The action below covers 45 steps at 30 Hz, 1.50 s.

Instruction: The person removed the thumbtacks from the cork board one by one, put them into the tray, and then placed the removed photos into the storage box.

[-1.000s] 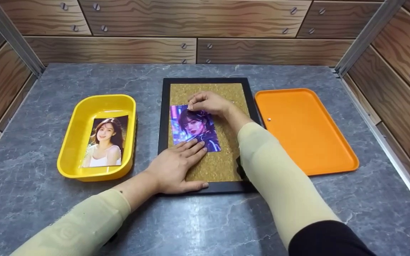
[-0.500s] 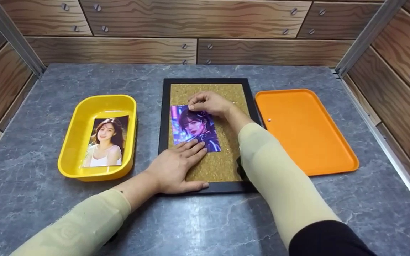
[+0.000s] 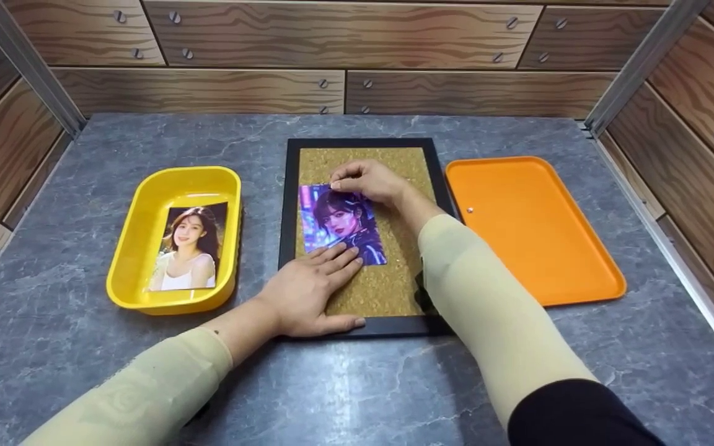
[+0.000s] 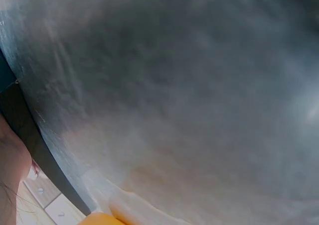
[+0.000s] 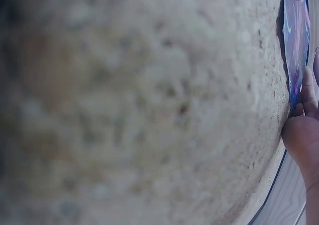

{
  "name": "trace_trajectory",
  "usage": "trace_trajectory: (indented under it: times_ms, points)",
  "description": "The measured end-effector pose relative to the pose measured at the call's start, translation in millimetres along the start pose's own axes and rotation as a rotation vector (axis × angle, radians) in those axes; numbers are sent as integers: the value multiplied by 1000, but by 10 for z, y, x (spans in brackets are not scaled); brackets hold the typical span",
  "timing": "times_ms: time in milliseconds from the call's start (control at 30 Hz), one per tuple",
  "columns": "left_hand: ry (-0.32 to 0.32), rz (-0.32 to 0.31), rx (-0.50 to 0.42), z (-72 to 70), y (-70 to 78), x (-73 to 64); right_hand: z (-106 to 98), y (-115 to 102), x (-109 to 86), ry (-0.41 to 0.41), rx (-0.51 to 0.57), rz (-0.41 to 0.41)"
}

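A black-framed corkboard [image 3: 394, 297] lies flat in the middle of the head view. On its cork rests a purple and blue picture card [image 3: 339, 214] of a dark-haired figure. My left hand [image 3: 307, 288] lies with straight fingers across the card's lower edge, thumb on the frame. At the card's top edge my right hand [image 3: 369, 181] has curled fingers, thumb and index pinching a tiny thing, seemingly a pushpin, almost wholly hidden by the fingertips. In the right wrist view the card [image 5: 297, 41] appears edge-on, the left hand [image 5: 301, 130] below it.
A yellow bin [image 3: 124, 248] on the left holds a photo [image 3: 186, 254] of a person in white. To the right, an orange tray [image 3: 537, 229] carries a small shiny pin [image 3: 470, 210] near its left rim. Wood-patterned walls [image 3: 258, 37] enclose the grey marbled tabletop [image 3: 344, 384].
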<state>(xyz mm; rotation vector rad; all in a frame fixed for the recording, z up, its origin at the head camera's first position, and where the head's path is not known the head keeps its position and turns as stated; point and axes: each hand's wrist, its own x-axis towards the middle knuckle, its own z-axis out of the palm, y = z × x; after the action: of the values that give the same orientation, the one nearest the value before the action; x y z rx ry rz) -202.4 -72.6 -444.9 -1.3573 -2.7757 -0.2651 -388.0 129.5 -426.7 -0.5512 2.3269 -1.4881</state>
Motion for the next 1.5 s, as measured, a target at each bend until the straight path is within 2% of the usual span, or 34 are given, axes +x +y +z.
trace_trajectory:
  times_ms: [367,733,933,1100,1333,1500]
  points:
    - [-10,-3,11,0,-1,6,-9,8,-8,53,91,15]
    - [26,17,21,22,3,15,-86,-19,-13,78,92,-74]
    - [21,9,16,21,-5,12,-188,-114,-69,66,50,-102]
    - [18,3,11,19,-14,2,-295,-186,-145,54,95,-66]
    - [23,4,8,19,-9,-4,-492,-247,-284,84,59,-62]
    - [26,9,14,25,-7,9,-635,-274,-399,107,64,-88]
